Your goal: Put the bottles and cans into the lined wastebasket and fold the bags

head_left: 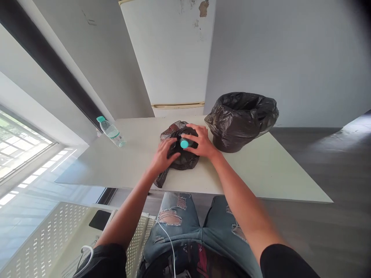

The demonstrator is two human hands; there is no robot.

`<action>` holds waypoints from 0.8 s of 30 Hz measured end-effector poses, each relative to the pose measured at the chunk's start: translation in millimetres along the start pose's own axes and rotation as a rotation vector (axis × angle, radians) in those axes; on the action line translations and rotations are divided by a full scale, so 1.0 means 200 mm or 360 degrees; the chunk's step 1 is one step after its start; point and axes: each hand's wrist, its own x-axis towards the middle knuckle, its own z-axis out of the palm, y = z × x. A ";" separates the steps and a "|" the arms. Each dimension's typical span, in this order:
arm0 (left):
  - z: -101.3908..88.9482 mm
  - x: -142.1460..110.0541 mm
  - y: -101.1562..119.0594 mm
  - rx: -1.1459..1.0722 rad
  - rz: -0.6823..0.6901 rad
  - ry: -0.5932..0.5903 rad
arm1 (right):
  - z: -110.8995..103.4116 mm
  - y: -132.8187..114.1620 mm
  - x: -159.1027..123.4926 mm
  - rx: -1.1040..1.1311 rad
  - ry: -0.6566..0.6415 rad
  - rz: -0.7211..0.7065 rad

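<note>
A black plastic bag [185,164] lies bunched up on the white table, its mouth facing up. Inside its mouth stands a bottle with a turquoise cap [184,144]; the bag hides most of its body. My right hand [201,142] comes from the right, its fingers and thumb closed around the bottle just beside the cap. On the bag's left side rests my left hand [163,155], fingers and thumb curved around the plastic at the rim. A twisted tail of the bag hangs towards the near edge.
To the right stands a bin lined with a black bag [237,123], open at the top. A clear plastic bottle [111,132] with a turquoise cap is at the table's left. Behind is a white fridge [174,54]. A perforated cream chair [52,235] holds a dark phone [100,219].
</note>
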 end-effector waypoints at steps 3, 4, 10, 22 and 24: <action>0.11 0.05 0.09 -0.0060 0.0007 -0.0085 | -0.02 -0.06 0.00 0.0135 0.0209 0.0107; 0.13 0.07 0.10 -0.0078 -0.0028 -0.0041 | -0.02 -0.07 0.00 0.0219 0.0239 0.0131; 0.09 0.10 0.21 -0.0187 -0.0173 0.0152 | -0.01 -0.11 0.03 0.0891 0.0424 0.0092; -0.47 0.06 -0.46 0.0216 -0.1207 0.0966 | 0.14 -0.04 0.03 0.0746 0.0207 0.0230; -0.46 0.05 -0.61 0.0264 -0.1371 0.0894 | 0.15 -0.04 0.02 0.0662 0.0089 0.0114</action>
